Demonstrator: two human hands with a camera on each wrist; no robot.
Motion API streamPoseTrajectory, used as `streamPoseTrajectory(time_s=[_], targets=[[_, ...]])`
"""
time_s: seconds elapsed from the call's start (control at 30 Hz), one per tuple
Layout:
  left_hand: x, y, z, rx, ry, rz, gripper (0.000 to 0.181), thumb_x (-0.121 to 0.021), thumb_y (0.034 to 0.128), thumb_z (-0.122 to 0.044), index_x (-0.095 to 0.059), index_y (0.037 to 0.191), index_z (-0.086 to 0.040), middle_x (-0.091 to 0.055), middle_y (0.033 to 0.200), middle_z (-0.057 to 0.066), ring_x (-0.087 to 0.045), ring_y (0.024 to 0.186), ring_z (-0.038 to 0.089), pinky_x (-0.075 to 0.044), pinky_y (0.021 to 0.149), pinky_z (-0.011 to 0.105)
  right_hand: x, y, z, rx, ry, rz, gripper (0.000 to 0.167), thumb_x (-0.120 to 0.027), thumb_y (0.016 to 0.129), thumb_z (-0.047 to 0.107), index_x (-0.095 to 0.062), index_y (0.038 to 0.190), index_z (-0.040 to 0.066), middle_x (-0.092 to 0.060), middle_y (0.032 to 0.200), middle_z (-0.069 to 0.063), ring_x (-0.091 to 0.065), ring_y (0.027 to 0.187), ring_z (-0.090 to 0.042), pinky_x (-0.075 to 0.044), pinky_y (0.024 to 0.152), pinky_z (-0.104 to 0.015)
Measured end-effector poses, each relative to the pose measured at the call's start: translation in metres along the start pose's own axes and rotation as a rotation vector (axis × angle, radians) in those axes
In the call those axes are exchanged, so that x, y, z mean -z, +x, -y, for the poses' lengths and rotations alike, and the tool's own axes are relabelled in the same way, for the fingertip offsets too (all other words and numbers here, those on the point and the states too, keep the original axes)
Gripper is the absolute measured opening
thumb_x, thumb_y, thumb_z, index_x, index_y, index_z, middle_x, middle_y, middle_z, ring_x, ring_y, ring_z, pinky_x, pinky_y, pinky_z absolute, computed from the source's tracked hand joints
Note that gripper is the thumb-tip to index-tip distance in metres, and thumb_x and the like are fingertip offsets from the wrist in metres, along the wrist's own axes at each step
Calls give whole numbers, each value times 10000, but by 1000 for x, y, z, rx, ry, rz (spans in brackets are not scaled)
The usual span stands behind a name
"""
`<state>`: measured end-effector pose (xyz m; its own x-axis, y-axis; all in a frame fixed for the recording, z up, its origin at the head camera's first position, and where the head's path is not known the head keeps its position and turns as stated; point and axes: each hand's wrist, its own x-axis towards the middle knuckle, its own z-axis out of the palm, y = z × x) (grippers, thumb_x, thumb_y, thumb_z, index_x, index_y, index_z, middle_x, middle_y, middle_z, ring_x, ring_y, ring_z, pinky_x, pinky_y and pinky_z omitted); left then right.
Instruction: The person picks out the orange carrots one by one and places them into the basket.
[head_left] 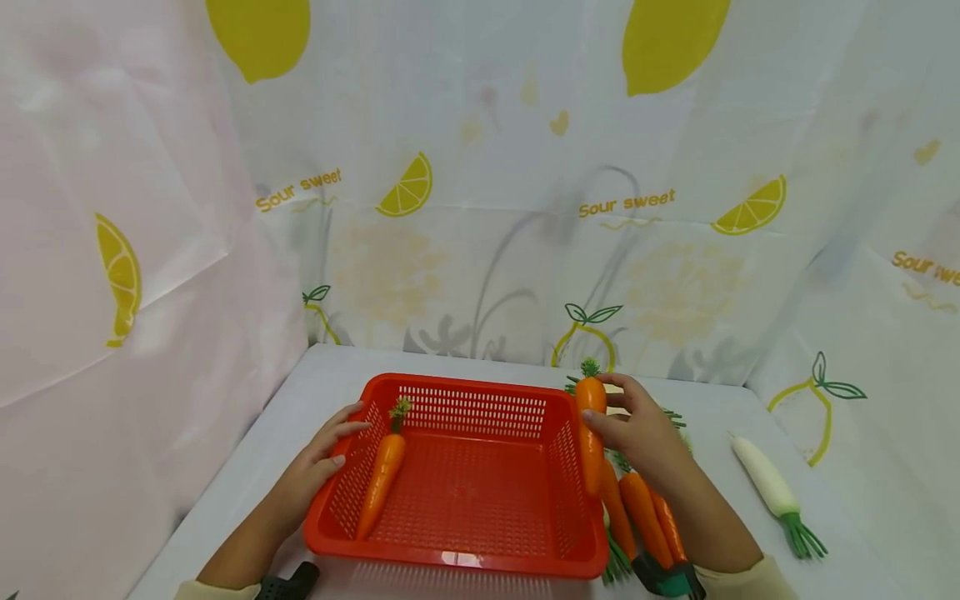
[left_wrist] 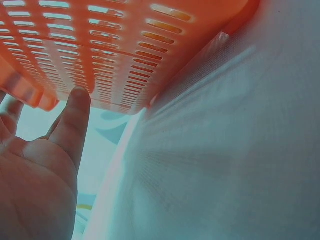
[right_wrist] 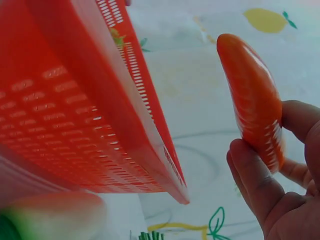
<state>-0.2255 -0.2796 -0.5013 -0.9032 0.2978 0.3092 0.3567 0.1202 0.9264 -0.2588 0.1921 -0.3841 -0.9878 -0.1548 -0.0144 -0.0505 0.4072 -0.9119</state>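
Note:
A red plastic basket (head_left: 468,492) with slotted walls stands on the table, and one orange carrot (head_left: 384,479) with a green top lies along its left side. My left hand (head_left: 318,462) rests at the basket's left rim with fairly straight fingers. In the left wrist view, a fingertip (left_wrist: 78,95) touches the slotted outer wall. My right hand (head_left: 645,425) pinches another carrot (head_left: 592,437) between thumb and fingers at the basket's right rim. The right wrist view shows this carrot (right_wrist: 252,95) raised beside the basket, its tapered end free.
Several more carrots (head_left: 645,517) lie right of the basket, partly hidden by my right arm. Green stems poke out among them. A white radish (head_left: 765,475) with green stalks lies farther right. A lemon-print cloth (head_left: 487,275) hangs behind and beside the white table (head_left: 270,433).

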Motion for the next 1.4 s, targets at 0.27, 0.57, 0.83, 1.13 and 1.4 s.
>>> streamPoseTrajectory(time_s=[0.27,0.57,0.83,1.13,1.4], targets=[[-1,0,1,-15,16,4,434,-424,1077,-103,-474,1489,21,-143,1733,158,-239,1478,-114,-458,1037,185,-5,9,12,15,-97,36,696,-764,960,356,-407,1537,199,-536,1468,-189,-661,1157,-301,-626,861,-408],[-2,0,-2,-17,0,-3,433,-426,1075,-104,-475,1484,30,-158,1726,157,-272,1466,-101,-472,1029,193,-19,19,17,15,-59,92,656,-775,951,343,-434,1497,222,-513,1470,-178,-654,1107,-297,-619,800,-398],[0,0,1,7,-15,-1,448,-440,1063,-95,-469,1494,24,-133,1731,160,-261,1457,-123,-477,1022,195,-34,20,22,10,29,142,652,-767,960,285,-409,1490,160,-478,1492,-220,-657,1066,-286,-605,824,-386],[1,0,1,-2,11,-5,451,-440,1066,-101,-465,1499,22,-141,1732,151,-246,1462,-131,-464,1027,184,-47,30,29,17,-30,150,629,-791,937,273,-441,1452,186,-539,1419,-178,-660,1091,-288,-613,835,-414],[1,0,1,-4,-5,5,459,-435,1065,-95,-449,1508,27,-124,1733,158,-259,1462,-119,-472,1026,195,-62,31,35,8,-18,158,630,-811,917,250,-468,1440,174,-577,1358,-185,-699,940,-246,-618,785,-384]])
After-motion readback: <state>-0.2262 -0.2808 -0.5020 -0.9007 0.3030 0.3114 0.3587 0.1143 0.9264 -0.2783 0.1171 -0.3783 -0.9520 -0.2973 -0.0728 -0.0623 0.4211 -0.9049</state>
